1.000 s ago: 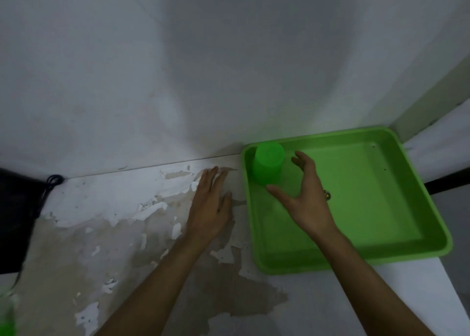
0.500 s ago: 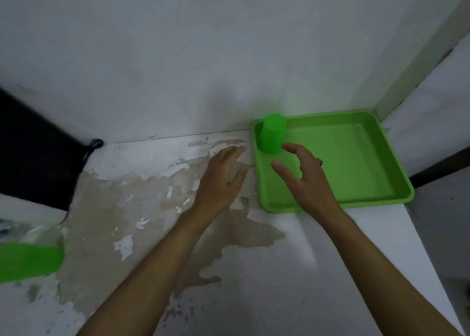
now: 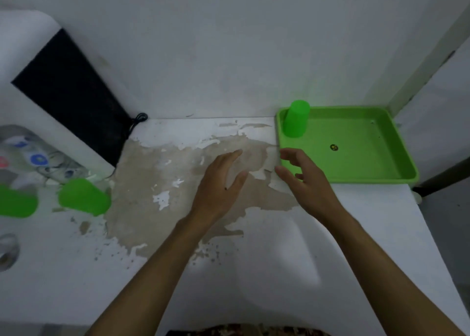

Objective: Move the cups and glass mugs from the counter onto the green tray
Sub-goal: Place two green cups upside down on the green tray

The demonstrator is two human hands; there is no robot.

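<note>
The green tray (image 3: pixel 396 155) sits at the counter's far right corner. One green cup (image 3: pixel 296 119) stands upside down in the tray's far left corner. Two more green cups (image 3: pixel 85 196) (image 3: pixel 16 203) stand on the counter at the left, blurred. A glass mug (image 3: pixel 7 252) shows at the left edge. My right hand (image 3: pixel 302 180) hovers over the tray's near left corner, fingers apart and empty. My left hand (image 3: pixel 221 183) is over the worn patch of counter, fingers spread, holding nothing.
A white appliance with a black panel (image 3: pixel 66 94) stands at the back left with a black cord (image 3: pixel 137 122). Patterned glassware (image 3: pixel 35 157) sits in front of it. The counter (image 3: pixel 229 272) has peeling paint. A wall runs behind; the counter ends at the right.
My view has swung left and back, bringing the counter's left cups and the appliance into sight. Both hands have drawn back from the cup on the tray toward me and leftward.
</note>
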